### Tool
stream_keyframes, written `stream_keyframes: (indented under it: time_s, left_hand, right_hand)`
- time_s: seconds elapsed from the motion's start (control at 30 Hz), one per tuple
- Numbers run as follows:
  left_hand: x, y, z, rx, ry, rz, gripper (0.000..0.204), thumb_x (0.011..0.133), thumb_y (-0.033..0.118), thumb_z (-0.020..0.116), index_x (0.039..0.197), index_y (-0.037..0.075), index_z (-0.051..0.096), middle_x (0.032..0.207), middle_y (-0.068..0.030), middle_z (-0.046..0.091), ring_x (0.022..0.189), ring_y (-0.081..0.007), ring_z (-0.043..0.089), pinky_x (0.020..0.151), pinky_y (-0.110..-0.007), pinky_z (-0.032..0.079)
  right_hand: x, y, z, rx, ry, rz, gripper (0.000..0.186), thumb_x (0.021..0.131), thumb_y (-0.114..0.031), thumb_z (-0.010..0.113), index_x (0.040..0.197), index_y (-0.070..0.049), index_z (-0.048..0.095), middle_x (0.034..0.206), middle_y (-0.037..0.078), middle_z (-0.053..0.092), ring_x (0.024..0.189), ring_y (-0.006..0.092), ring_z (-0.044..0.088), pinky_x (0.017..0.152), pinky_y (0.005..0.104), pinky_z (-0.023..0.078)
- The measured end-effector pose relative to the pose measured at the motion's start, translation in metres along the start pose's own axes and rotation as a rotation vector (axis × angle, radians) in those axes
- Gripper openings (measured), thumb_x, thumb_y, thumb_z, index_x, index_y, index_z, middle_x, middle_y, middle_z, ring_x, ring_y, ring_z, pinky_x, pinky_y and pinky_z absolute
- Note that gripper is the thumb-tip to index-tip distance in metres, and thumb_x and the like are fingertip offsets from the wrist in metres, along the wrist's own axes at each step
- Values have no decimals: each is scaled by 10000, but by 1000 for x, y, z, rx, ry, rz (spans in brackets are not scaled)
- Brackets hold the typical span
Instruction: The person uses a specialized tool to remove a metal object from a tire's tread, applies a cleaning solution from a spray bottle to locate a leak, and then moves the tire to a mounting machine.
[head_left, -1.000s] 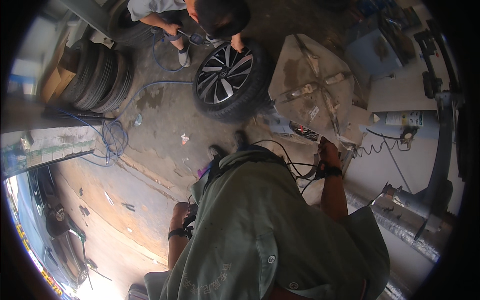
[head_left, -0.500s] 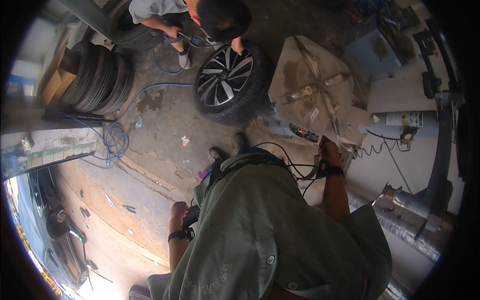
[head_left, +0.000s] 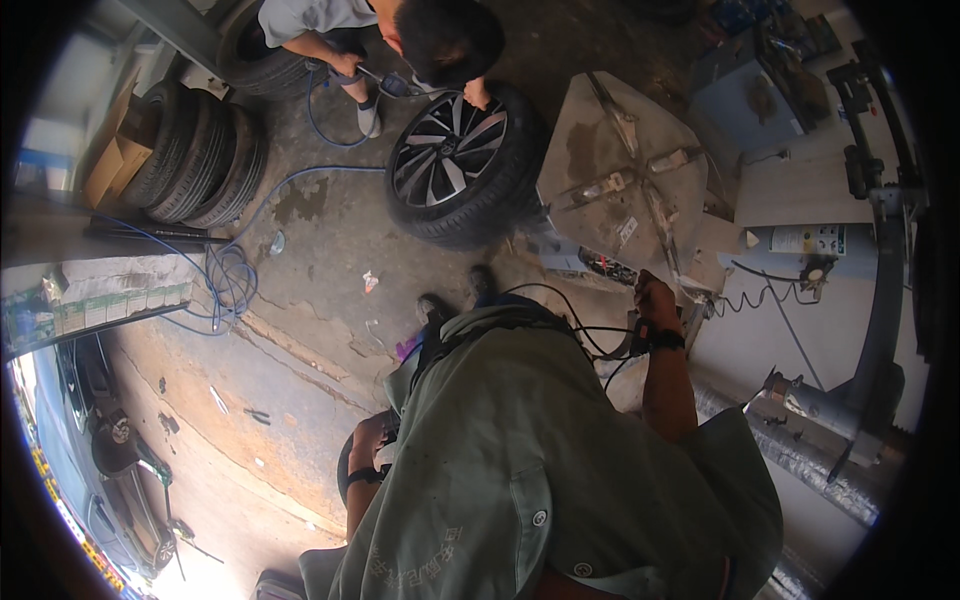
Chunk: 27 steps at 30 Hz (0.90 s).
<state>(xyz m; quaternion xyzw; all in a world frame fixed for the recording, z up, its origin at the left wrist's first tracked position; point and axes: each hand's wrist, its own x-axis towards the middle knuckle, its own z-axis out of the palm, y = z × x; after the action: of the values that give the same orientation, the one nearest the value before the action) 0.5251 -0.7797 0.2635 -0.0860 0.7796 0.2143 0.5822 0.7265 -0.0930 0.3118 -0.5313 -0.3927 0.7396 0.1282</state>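
My left hand (head_left: 370, 432) hangs low beside my green shirt. Its fingers are hidden behind the cloth and dark shapes, and a black curved rim (head_left: 345, 468) shows just left of its wrist. My right hand (head_left: 655, 297), fingers curled, is at the lower edge of the tyre changer's metal turntable (head_left: 585, 140); whatever may be inside it is hidden. Ahead of me a co-worker's hand (head_left: 477, 94) rests on the top of a tyre (head_left: 445, 226) with a black and silver alloy rim (head_left: 447, 150). The co-worker's other hand (head_left: 346, 66) holds an air-hose gun.
Used tyres (head_left: 205, 160) are stacked at the left beside a cardboard box (head_left: 120, 158). A blue air hose (head_left: 228, 285) lies coiled on the floor. Pliers (head_left: 258, 416) lie lower left, near a car (head_left: 70, 450). A grey-blue cylinder (head_left: 790, 240) and black machine arms stand at the right.
My left hand has moved slightly down and right, closer behind the shirt. The black curved rim now shows left of my wrist. The alloy wheel has turned slightly; my right hand has barely moved.
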Motion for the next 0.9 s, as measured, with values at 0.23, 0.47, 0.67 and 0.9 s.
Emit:
stream_keyframes:
  time_s: [0.23, 0.47, 0.67, 0.9]
  left_hand:
    - [13, -17, 1, 163, 6, 80, 288, 930, 309, 466, 917, 82, 644, 795, -98, 640, 684, -223, 619, 568, -348, 481]
    - [30, -15, -1, -378, 110, -53, 264, 885, 209, 495, 715, 69, 639, 597, -50, 616, 470, -168, 579, 438, -313, 457]
    - [37, -21, 2, -232, 167, -61, 285, 853, 228, 492, 655, 75, 626, 559, -60, 604, 442, -175, 566, 443, -337, 459]
    - [25, -19, 7, -248, 152, -153, 288, 881, 243, 487, 739, 36, 629, 604, -68, 600, 488, -177, 569, 451, -326, 460]
  right_hand:
    - [8, 3, -11, 49, -111, -2, 472, 699, 82, 467, 1154, 6, 565, 852, 46, 545, 682, 188, 511, 531, 271, 406]
    - [-2, -1, 16, 3, -56, -4, 480, 730, 48, 459, 1198, 12, 560, 853, 57, 541, 688, 186, 511, 554, 297, 421]
    - [-5, 2, 16, 16, 11, -9, 475, 724, 11, 454, 1186, 15, 560, 840, 62, 542, 608, 183, 497, 554, 293, 420]
    - [0, 12, 6, 5, -5, 2, 430, 688, 15, 438, 1091, 0, 587, 795, 69, 544, 574, 189, 492, 534, 286, 404]
